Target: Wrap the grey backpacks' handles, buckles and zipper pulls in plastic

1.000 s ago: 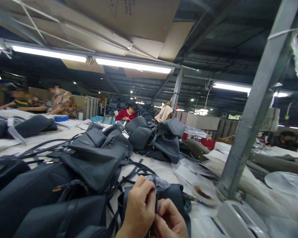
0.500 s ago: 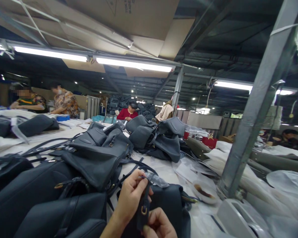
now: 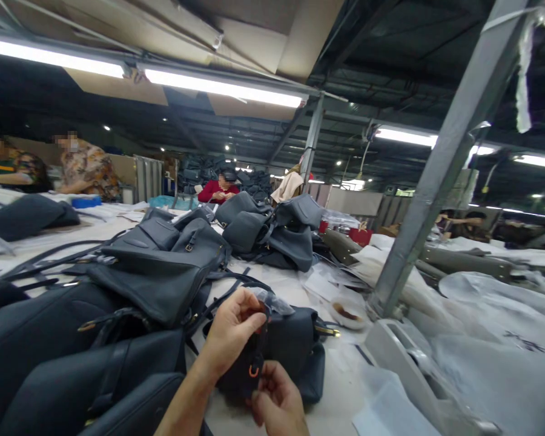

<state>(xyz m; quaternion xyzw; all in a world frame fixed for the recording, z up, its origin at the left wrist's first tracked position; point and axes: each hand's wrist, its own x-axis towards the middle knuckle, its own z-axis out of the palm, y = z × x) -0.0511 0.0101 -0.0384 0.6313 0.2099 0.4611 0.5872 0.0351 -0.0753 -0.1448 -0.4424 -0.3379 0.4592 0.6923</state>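
My left hand (image 3: 231, 327) pinches the upper part of a narrow dark strap (image 3: 262, 339) between thumb and fingers. Lower down, near a small gold-coloured buckle (image 3: 254, 370) on the strap, my right hand (image 3: 279, 393) has its fingers closed on the strap's lower end. Directly behind the hands sits a dark bag (image 3: 295, 336), with a crumpled piece of clear plastic (image 3: 278, 303) on top. The strap's join to the bag is hidden by my fingers.
More dark bags (image 3: 149, 290) are heaped on the left and farther back. To the right are a small dish (image 3: 347, 316) with brown stuff, a grey plastic device (image 3: 399, 363), a slanting metal post (image 3: 418, 224) and white sheeting (image 3: 490, 339). A person in red (image 3: 218, 190) sits beyond.
The view has swung a little to the right and down, so things appear farther left and higher. Both hands keep hold of the strap, and the buckle has turned slightly.
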